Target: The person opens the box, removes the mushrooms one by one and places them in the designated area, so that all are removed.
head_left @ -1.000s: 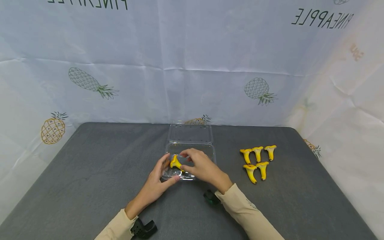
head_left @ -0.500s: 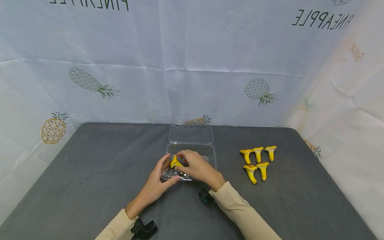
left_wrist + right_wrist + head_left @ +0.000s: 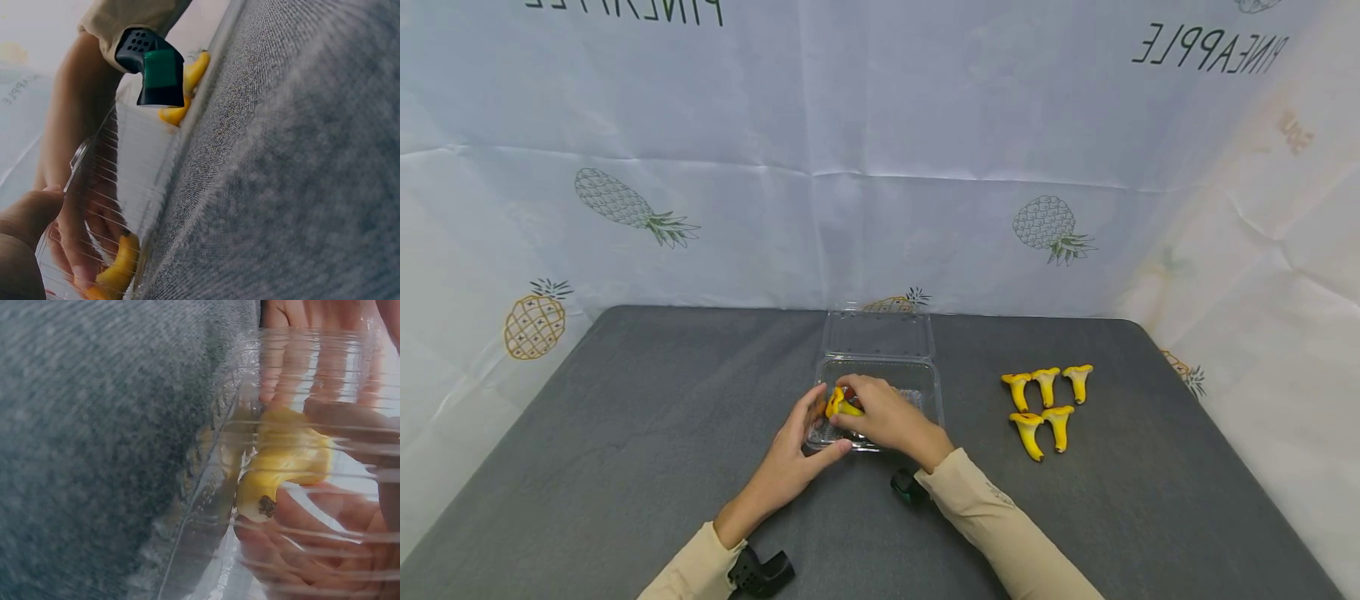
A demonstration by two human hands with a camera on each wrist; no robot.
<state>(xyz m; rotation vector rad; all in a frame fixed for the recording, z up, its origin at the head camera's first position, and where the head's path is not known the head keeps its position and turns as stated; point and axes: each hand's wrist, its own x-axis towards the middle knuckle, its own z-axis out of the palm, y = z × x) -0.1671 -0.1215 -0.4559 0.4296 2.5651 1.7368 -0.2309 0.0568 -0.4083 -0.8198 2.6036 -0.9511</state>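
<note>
A clear plastic clamshell container (image 3: 938,398) stands mid-table, its lid (image 3: 878,335) laid open toward the back. Inside, near the left end, lies a yellow chanterelle mushroom (image 3: 844,406), its dark-tipped stem end plain through the ribbed wall in the right wrist view. My right hand (image 3: 889,415) reaches over the container and holds the chanterelle between thumb and fingers. My left hand (image 3: 781,468) grips the container's front left corner, thumb along the front rim and fingers at the left wall. In the left wrist view the left thumb (image 3: 31,215) sits at the rim.
On the grey table (image 3: 625,450), to the right, several more chanterelles (image 3: 1028,433) lie in two rows. Black wrist cameras (image 3: 760,575) hang under both forearms. A white pineapple-print cloth (image 3: 880,225) hangs behind the table and along its sides.
My right hand has moved left along the chanterelle, and the stem has swung from pointing front-right to pointing right. The left hand stays in place.
</note>
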